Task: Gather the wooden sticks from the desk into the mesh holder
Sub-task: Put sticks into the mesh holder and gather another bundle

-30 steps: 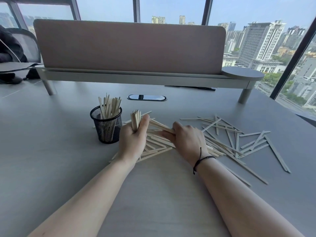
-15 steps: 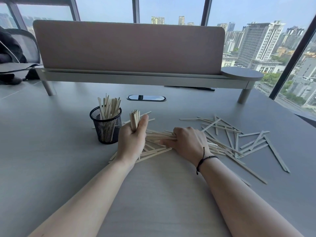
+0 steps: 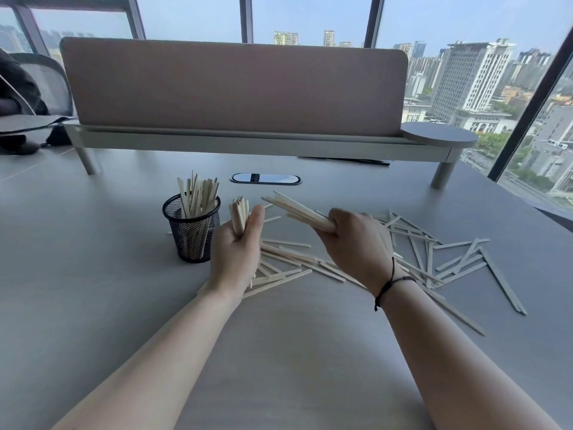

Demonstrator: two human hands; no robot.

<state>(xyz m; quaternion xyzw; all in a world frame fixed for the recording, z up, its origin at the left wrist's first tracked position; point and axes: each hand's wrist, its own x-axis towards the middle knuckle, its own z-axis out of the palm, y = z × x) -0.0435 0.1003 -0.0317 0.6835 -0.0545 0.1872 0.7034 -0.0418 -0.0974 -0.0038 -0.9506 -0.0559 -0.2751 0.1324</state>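
Observation:
A black mesh holder stands on the grey desk at centre left, with several wooden sticks upright in it. Just right of it my left hand grips an upright bundle of sticks. My right hand is raised above the desk and grips a second bundle that points up and left toward the left hand. Many loose sticks lie scattered flat on the desk under and to the right of both hands.
A pink divider panel on a raised shelf crosses the back of the desk. An oval cable port sits behind the holder. A chair and dark items are at far left. Windows lie beyond the desk's right edge.
My right hand has lifted off the desk with a bundle of sticks and tilted it toward the left hand. The left hand has kept its upright bundle beside the holder.

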